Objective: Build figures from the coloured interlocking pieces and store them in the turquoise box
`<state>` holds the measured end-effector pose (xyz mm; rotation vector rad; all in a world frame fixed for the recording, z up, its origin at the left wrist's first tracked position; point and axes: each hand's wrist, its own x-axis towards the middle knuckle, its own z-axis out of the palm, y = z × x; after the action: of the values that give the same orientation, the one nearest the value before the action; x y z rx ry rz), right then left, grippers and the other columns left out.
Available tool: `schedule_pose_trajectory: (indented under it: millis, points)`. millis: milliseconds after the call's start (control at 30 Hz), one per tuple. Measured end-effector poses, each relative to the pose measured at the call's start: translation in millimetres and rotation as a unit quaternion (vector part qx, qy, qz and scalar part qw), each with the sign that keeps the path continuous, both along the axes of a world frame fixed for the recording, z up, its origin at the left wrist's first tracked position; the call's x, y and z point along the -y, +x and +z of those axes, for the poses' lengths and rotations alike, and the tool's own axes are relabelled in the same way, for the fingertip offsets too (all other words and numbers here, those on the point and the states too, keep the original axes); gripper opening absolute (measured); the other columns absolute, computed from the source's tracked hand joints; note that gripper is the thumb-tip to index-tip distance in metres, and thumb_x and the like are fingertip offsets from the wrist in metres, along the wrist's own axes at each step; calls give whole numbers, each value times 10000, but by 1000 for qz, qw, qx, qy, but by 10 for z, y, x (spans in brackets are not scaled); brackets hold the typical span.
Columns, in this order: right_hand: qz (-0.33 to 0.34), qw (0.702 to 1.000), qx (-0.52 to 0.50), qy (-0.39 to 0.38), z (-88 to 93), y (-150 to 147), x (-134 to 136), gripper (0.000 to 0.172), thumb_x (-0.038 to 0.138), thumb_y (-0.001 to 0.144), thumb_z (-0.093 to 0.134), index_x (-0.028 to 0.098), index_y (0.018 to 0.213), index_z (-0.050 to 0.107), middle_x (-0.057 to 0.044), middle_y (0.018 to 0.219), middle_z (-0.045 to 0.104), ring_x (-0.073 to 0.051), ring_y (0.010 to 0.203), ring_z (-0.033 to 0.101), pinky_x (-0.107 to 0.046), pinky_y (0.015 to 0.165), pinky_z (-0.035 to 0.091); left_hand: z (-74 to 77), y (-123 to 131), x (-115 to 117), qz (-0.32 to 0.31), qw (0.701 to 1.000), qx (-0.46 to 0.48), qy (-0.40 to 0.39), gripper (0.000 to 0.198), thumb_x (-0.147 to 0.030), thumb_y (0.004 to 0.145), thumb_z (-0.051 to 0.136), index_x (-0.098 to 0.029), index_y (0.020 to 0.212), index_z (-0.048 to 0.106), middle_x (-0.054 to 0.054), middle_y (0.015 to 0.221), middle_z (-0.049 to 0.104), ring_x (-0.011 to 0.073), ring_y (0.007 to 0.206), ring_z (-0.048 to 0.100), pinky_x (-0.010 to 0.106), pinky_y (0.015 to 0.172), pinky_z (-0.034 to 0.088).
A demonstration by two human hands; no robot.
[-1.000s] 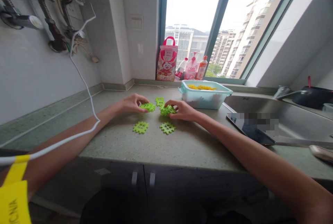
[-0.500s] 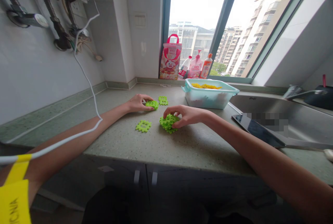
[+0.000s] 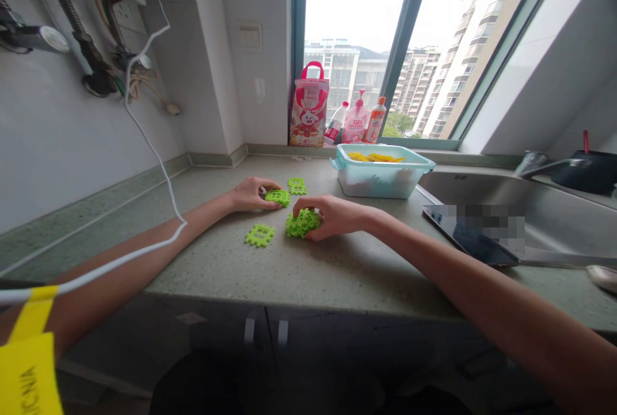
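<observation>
My left hand [image 3: 253, 194] is closed around the edges of a small stack of green notched plastic building tiles [image 3: 277, 197] on the counter. To its right, my right hand [image 3: 332, 216] grips a thicker pile of green building tiles [image 3: 301, 223], thumb at the near side and fingers over the far side. A single flat green tile [image 3: 259, 235] lies in front, nearer the counter edge. Behind the hands rests another flat green tile [image 3: 296, 186], touched by neither hand. The lower tiles in each pile are partly hidden.
A pale blue tub [image 3: 380, 180] with yellow pieces stands at the back right. Beside the steel sink [image 3: 554, 229] lies a dark tablet-like slab [image 3: 467, 235]. A bag [image 3: 310, 110] and several bottles line the windowsill. A white cable [image 3: 159, 161] crosses my view at left.
The whole view has shifted slightly, so things appear a little further left. My right hand and its pile sit a little closer to the left hand's tiles. Both hands keep their hold.
</observation>
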<state>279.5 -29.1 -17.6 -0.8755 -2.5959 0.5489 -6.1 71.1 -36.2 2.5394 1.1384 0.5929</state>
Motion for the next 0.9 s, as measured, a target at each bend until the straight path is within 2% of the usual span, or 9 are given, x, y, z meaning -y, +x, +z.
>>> schedule_pose_trajectory:
  millis: [167,333,433,533,600,700,767,833,900]
  points:
    - [-15,998,-58,6,-16,88,-110,429,260,765,757,231,1187,685,36,860,658,-144,735,543,-248,680,419,9,75,89,-33,999,-5,-12,728,-664,701,802,-194,1255,757,75,1125,772,233,911,664,300,799,511]
    - [-20,995,-98,28,-29,118,-174,410,283,771,779,228,1168,692,3,957,707,-181,845,606,-281,770,465,11,142,149,-58,998,-1,-16,743,-617,704,824,-206,1313,713,77,1150,761,225,910,673,300,805,510]
    - [-20,986,-155,63,-70,36,-189,377,316,811,766,215,1163,676,-24,1037,725,-190,899,636,-305,835,477,18,193,202,-74,997,17,-25,890,-588,699,850,-201,1457,590,90,1156,745,228,930,687,296,798,518]
    - [-46,977,-183,99,-137,-73,-203,352,327,824,775,214,1138,665,-46,1086,731,-197,939,647,-325,883,476,16,265,272,-92,994,42,-27,1037,-559,692,875,-217,1569,440,108,1253,708,235,974,698,301,821,526]
    - [-65,977,-166,113,-181,-123,-211,350,317,825,787,217,1135,662,-51,1080,728,-201,943,642,-331,888,472,0,310,307,-104,992,58,-35,1147,-524,690,891,-223,1632,310,112,1255,707,234,964,707,317,847,530]
    - [-68,983,-121,124,-220,-141,-215,361,313,829,796,219,1150,661,-55,1056,721,-213,944,634,-336,877,465,-42,355,331,-119,988,79,-62,1273,-460,710,891,-220,1682,105,104,1154,734,224,892,719,333,821,540]
    - [-62,984,-106,126,-227,-128,-211,366,327,842,787,220,1167,655,-57,1058,721,-219,945,635,-340,875,461,-62,366,336,-128,984,95,-82,1295,-426,729,881,-217,1687,34,110,1139,730,220,870,719,333,793,545]
    - [-57,986,-104,117,-229,-113,-206,383,347,853,777,224,1190,643,-58,1074,725,-219,939,642,-337,869,462,-55,357,340,-137,982,96,-84,1287,-411,734,880,-211,1689,41,117,1153,716,223,889,716,345,812,550]
    - [-60,987,-107,102,-236,-105,-205,416,367,849,780,230,1212,631,-57,1087,730,-217,928,651,-329,856,469,-14,320,333,-147,984,80,-68,1246,-410,714,891,-220,1685,133,120,1201,692,238,966,705,366,872,545]
